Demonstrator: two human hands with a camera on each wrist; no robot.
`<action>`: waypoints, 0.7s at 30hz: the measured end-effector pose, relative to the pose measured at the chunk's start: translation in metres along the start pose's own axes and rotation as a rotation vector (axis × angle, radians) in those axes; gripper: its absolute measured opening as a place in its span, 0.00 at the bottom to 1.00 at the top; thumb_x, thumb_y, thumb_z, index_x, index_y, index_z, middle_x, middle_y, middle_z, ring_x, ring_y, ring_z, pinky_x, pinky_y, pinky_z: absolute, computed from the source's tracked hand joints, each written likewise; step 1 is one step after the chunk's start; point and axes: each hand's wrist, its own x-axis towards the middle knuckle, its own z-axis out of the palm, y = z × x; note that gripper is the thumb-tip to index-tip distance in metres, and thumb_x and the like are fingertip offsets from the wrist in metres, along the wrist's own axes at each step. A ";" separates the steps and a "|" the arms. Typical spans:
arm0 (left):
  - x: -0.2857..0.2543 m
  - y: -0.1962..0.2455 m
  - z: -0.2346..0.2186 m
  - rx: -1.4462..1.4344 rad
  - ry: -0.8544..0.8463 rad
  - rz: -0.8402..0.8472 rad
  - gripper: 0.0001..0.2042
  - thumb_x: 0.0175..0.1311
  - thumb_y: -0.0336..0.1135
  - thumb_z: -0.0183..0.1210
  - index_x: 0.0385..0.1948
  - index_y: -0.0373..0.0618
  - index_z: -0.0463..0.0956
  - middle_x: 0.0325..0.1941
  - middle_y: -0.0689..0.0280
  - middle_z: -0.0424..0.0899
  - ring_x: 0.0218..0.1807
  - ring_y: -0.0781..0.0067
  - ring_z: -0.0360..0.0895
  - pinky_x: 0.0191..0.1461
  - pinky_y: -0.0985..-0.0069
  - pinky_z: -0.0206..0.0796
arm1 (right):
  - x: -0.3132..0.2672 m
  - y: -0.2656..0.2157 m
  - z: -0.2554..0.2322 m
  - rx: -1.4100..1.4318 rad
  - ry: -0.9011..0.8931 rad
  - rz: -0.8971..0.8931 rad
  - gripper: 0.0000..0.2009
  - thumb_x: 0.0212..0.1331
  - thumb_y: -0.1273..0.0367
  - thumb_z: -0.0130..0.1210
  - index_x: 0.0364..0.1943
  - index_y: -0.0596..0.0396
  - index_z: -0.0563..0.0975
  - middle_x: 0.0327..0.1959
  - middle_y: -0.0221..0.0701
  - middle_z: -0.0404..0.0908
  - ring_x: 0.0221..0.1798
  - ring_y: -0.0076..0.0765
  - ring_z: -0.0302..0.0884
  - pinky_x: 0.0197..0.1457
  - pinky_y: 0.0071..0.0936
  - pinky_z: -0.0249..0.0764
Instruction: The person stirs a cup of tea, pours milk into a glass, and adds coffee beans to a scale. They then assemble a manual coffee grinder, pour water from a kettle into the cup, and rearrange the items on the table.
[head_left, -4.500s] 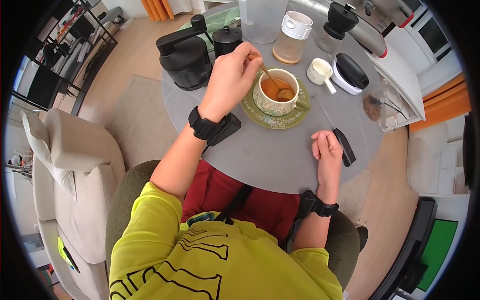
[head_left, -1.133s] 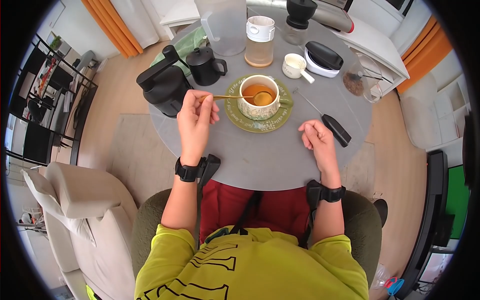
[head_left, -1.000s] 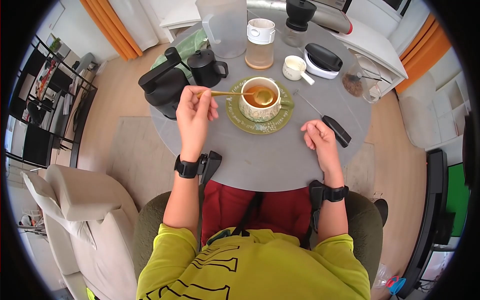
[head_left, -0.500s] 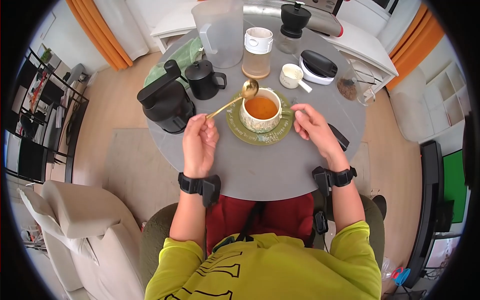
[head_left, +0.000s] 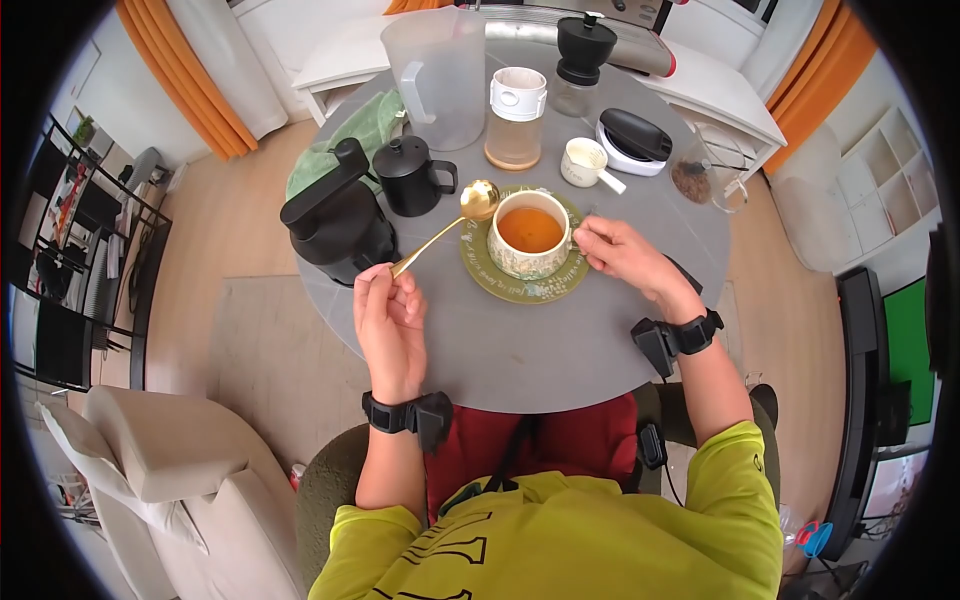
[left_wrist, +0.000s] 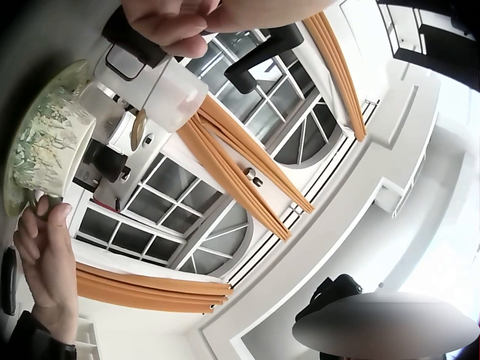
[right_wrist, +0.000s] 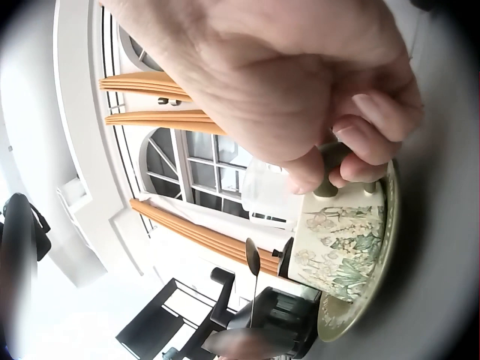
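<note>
My left hand (head_left: 390, 325) pinches the handle of a gold spoon (head_left: 430, 246), holding its bowl up to the left of the cup, beyond the saucer's rim. A floral cup (head_left: 528, 264) of amber liquid stands on a green saucer (head_left: 480, 272) with lettering round its rim. At the cup's right side, my right hand (head_left: 628, 258) grips the green handle (right_wrist: 328, 176) between thumb and curled fingers. In the right wrist view the cup (right_wrist: 341, 244) stands on the saucer (right_wrist: 337, 324), its handle partly hidden by the fingers.
Left of the cup stand a black machine with a crank-like arm (head_left: 340, 225) and a black lidded pot (head_left: 410, 178). Behind are a translucent pitcher (head_left: 445, 90), a white-collared jar (head_left: 514, 130) and a coffee grinder (head_left: 583, 60). A white measuring cup (head_left: 582, 163) sits right, near a black-and-white device (head_left: 635, 140).
The spoon has come out of the liquid and moved left, away from the cup. My right hand has moved from the table onto the cup's handle.
</note>
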 end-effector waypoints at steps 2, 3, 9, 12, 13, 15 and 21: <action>-0.002 0.002 0.000 -0.014 0.017 0.003 0.04 0.71 0.32 0.47 0.39 0.42 0.67 0.28 0.64 0.74 0.24 0.79 0.64 0.29 0.83 0.57 | 0.000 -0.003 0.001 0.010 0.002 0.008 0.17 0.70 0.57 0.44 0.25 0.49 0.66 0.19 0.16 0.60 0.22 0.13 0.50 0.24 0.15 0.49; -0.003 0.002 0.000 -0.016 0.017 0.006 0.04 0.71 0.32 0.47 0.39 0.42 0.67 0.28 0.64 0.74 0.24 0.79 0.64 0.29 0.83 0.57 | -0.001 -0.005 0.003 0.046 0.020 0.030 0.17 0.70 0.56 0.43 0.24 0.49 0.65 0.19 0.17 0.60 0.21 0.14 0.50 0.23 0.16 0.48; -0.006 0.003 0.000 -0.045 0.047 0.011 0.05 0.70 0.31 0.48 0.38 0.41 0.69 0.28 0.65 0.73 0.23 0.80 0.61 0.27 0.82 0.54 | -0.004 -0.003 0.008 0.257 0.070 0.081 0.18 0.70 0.55 0.44 0.24 0.48 0.65 0.19 0.19 0.61 0.20 0.15 0.50 0.22 0.17 0.47; -0.008 0.003 0.001 -0.049 0.057 0.024 0.05 0.70 0.31 0.48 0.38 0.41 0.69 0.28 0.65 0.73 0.23 0.80 0.61 0.27 0.83 0.53 | -0.010 -0.001 0.006 0.337 0.076 0.066 0.18 0.70 0.55 0.44 0.24 0.47 0.65 0.19 0.19 0.60 0.20 0.15 0.49 0.21 0.17 0.45; -0.007 0.003 0.000 -0.037 0.053 0.028 0.05 0.70 0.31 0.48 0.38 0.41 0.69 0.28 0.65 0.73 0.23 0.80 0.61 0.27 0.83 0.53 | -0.013 -0.001 0.004 0.377 0.084 0.071 0.18 0.69 0.55 0.45 0.23 0.47 0.66 0.18 0.18 0.60 0.19 0.15 0.49 0.21 0.17 0.45; -0.007 0.002 0.000 -0.024 0.049 0.034 0.05 0.70 0.31 0.48 0.39 0.41 0.69 0.28 0.65 0.73 0.23 0.80 0.61 0.27 0.83 0.53 | -0.023 -0.006 0.003 0.412 0.112 0.061 0.18 0.69 0.54 0.45 0.23 0.47 0.66 0.18 0.18 0.60 0.19 0.15 0.48 0.21 0.17 0.44; -0.005 0.002 0.007 -0.010 0.061 0.051 0.05 0.70 0.32 0.48 0.39 0.41 0.69 0.28 0.65 0.73 0.23 0.81 0.61 0.27 0.83 0.54 | -0.062 -0.031 -0.002 0.473 0.174 -0.031 0.18 0.68 0.55 0.47 0.22 0.49 0.66 0.16 0.18 0.60 0.18 0.13 0.50 0.19 0.17 0.45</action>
